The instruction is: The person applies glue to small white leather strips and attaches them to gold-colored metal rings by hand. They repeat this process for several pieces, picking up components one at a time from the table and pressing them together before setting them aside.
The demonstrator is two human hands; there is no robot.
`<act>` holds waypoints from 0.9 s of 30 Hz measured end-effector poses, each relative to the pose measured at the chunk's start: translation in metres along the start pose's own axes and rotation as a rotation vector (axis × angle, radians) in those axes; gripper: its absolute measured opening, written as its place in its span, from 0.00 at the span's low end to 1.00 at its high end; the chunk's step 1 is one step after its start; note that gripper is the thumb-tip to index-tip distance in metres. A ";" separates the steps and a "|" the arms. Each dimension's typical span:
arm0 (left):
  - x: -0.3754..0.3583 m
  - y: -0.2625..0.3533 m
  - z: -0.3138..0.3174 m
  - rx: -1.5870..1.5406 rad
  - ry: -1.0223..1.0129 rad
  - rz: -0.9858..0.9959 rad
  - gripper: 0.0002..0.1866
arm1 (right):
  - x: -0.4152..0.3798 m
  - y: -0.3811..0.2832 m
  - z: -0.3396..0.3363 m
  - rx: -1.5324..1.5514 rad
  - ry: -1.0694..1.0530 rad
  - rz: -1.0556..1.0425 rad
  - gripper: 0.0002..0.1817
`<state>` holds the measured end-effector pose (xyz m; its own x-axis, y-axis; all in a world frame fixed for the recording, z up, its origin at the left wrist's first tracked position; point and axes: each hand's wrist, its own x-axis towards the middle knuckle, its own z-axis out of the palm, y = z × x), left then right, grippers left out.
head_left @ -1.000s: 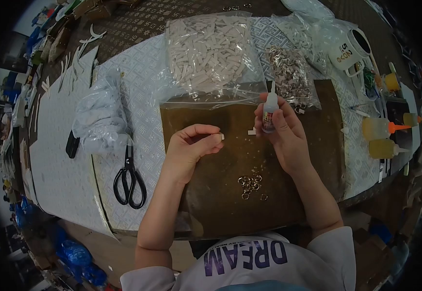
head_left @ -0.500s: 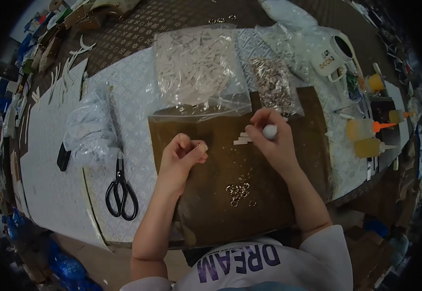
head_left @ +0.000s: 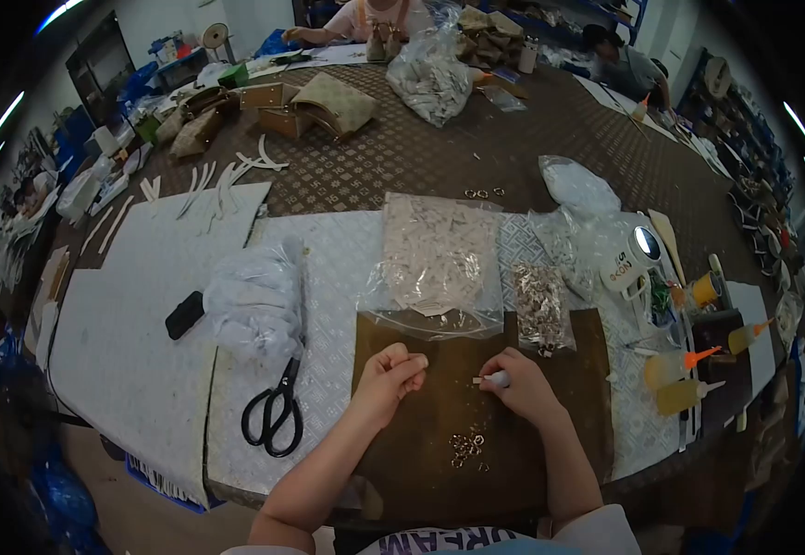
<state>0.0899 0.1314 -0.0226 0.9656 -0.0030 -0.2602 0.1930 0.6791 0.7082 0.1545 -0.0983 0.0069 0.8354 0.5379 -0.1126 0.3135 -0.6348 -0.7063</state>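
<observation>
My left hand (head_left: 393, 379) is closed in a pinch above the brown mat (head_left: 421, 462); whatever its fingertips hold is too small to make out. To the right, my right hand (head_left: 518, 384) holds a small white bottle (head_left: 498, 378) in its fingers. A small pale piece (head_left: 477, 380) shows at the right fingertips. Between my forearms, a loose pile of metal rings (head_left: 466, 448) lies on the mat. Behind my hands are a clear bag of pale pieces (head_left: 439, 259) and a smaller bag of metal parts (head_left: 541, 301).
Black-handled scissors (head_left: 273, 416) and a wrapped white bundle (head_left: 254, 301) lie left. At right stand a white mug (head_left: 626, 268) and yellow glue bottles (head_left: 666, 370). Bags (head_left: 333, 104) sit farther back. Two people (head_left: 384, 18) (head_left: 629, 69) are across the table.
The view has tilted up, bringing the far table and people into sight. My right hand now covers most of the spot where the white pieces lay; my left hand stays pinched.
</observation>
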 end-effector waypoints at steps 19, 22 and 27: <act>-0.012 0.002 0.024 0.012 -0.038 -0.030 0.19 | -0.001 0.012 0.008 0.077 0.046 -0.045 0.09; -0.014 -0.002 0.028 0.036 -0.063 -0.054 0.19 | -0.002 -0.002 0.013 0.427 0.029 -0.002 0.07; -0.013 -0.010 0.026 0.076 -0.093 -0.056 0.17 | -0.002 -0.005 0.019 0.932 -0.043 0.040 0.05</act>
<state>0.0799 0.1061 -0.0093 0.9642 -0.1099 -0.2414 0.2564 0.6187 0.7426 0.1428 -0.0858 -0.0025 0.8146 0.5570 -0.1617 -0.2197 0.0383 -0.9748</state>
